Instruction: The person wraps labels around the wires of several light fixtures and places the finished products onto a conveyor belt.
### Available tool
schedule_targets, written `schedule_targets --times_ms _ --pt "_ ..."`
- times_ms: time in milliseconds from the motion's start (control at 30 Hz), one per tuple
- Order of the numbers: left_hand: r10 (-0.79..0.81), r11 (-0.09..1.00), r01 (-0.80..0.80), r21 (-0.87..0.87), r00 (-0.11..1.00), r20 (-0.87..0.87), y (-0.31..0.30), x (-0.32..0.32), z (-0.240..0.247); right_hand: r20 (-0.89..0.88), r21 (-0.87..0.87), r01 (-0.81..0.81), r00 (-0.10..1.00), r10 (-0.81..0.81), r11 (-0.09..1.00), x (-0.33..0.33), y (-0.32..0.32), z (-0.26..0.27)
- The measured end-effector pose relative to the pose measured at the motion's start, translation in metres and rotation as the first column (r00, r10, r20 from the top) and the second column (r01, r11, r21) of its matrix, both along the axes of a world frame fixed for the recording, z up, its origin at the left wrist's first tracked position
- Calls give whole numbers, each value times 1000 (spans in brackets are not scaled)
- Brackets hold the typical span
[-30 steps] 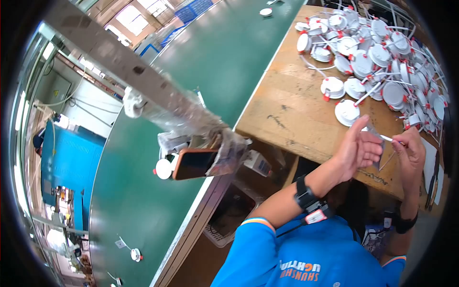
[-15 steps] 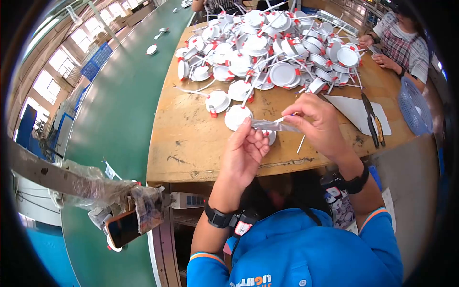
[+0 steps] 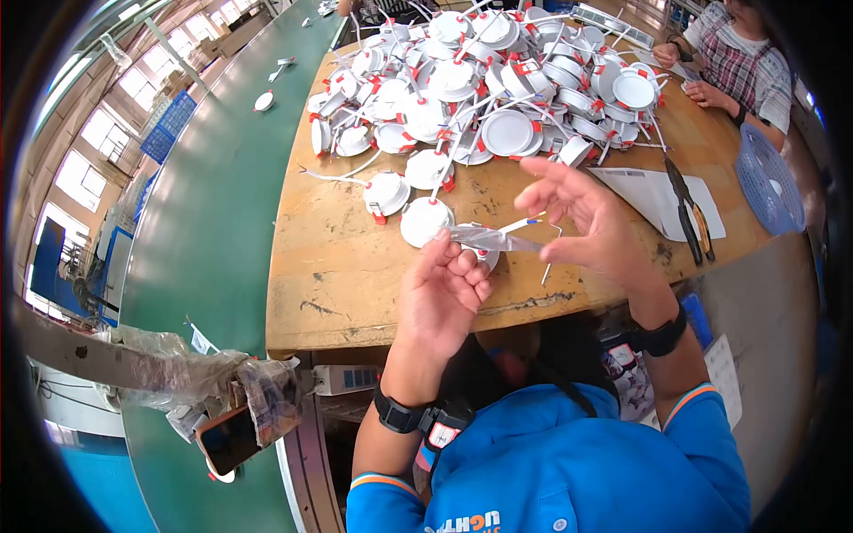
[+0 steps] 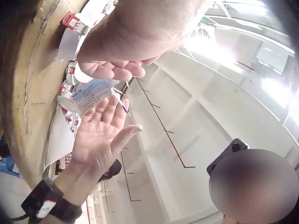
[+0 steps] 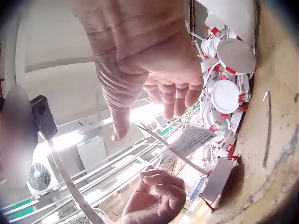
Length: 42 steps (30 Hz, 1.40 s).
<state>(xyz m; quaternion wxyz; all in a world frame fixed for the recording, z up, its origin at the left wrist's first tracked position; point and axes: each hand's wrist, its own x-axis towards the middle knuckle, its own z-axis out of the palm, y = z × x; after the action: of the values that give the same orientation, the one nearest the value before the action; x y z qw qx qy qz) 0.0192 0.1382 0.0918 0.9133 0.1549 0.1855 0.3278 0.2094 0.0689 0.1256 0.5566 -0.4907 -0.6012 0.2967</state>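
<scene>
My left hand point(image 3: 442, 298) pinches one end of a silvery printed label point(image 3: 489, 238) between thumb and curled fingers. A white cable point(image 5: 173, 148) with bared coloured wire ends runs up by the label from a round white downlight point(image 5: 218, 179) with red clips. To the right, my right hand point(image 3: 582, 222) has its fingers spread, its palm facing the label's other end. In the left wrist view this right hand point(image 4: 100, 140) shows an empty palm just below the label. Beside the left fingertips, another downlight point(image 3: 425, 222) lies face down on the wooden table point(image 3: 355, 306).
A large heap of downlights point(image 3: 511, 133) covers the table's far side. Cutters point(image 3: 689, 213) lie on white paper point(image 3: 635, 200) at right, near a blue basket point(image 3: 769, 182). A green conveyor point(image 3: 195, 222) runs along the left. Another person point(image 3: 742, 67) sits at the far right.
The head view has swung rightward over the table. My right hand pinched the cable end earlier; now it has let go and its fingers are spread. The left hand keeps the label.
</scene>
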Motion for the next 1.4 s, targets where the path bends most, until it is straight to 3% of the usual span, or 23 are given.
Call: schedule_targets --times_ms 33,167,200,300,333,433,633,800,900,1000,1033,1100,1133,1167,1267,1400 --pt "2 1000 -2 -3 1000 0 -1 1 -1 -45 -8 -34 998 33 999 6 -3 -3" --pt "-3 1000 2 -7 1000 -12 -4 8 0 411 59 118 902 -132 991 -9 -12 -16" --pt "-3 1000 3 -4 1000 -20 -4 8 1 428 174 180 872 -239 968 -17 -7 -23" --pt "18 1000 -18 8 1000 -2 -4 7 1 423 235 201 860 -286 951 -24 3 -32" --pt "9 1000 -9 5 1000 -10 -4 5 2 383 325 186 870 -309 927 -25 8 -33" --pt "-9 1000 10 3 1000 -28 -5 2 7 293 245 229 909 -297 942 -30 12 -30" --pt "-52 999 52 -12 998 -44 -7 0 6 272 309 223 911 -311 925 -28 17 -36" --pt "-75 997 73 -39 995 -63 -17 -15 40 254 288 291 895 -366 912 -23 22 -41" --pt "-81 973 91 212 995 -58 -21 -34 32 232 271 318 895 -382 909 -22 22 -40" --pt "-75 928 125 350 985 -154 -29 -51 27 177 157 346 912 -371 925 -27 21 -35" --pt "-35 914 108 391 981 -189 -35 -62 25 310 165 369 861 -403 915 -26 18 -33" --pt "17 933 75 352 968 -252 -43 -83 19 132 36 351 926 -352 936 -36 20 -28" --pt "74 938 24 345 961 -267 -50 -106 20 295 168 393 855 -426 904 -30 24 -33" --pt "99 944 -5 330 957 -271 -59 -126 19 322 108 341 877 -357 934 -62 31 -29" --pt "133 872 106 479 888 -439 -81 -163 9 293 37 228 929 -228 973 9 22 -48" --pt "269 894 68 443 708 -653 -130 -252 12 281 25 273 921 -268 962 30 13 -60"
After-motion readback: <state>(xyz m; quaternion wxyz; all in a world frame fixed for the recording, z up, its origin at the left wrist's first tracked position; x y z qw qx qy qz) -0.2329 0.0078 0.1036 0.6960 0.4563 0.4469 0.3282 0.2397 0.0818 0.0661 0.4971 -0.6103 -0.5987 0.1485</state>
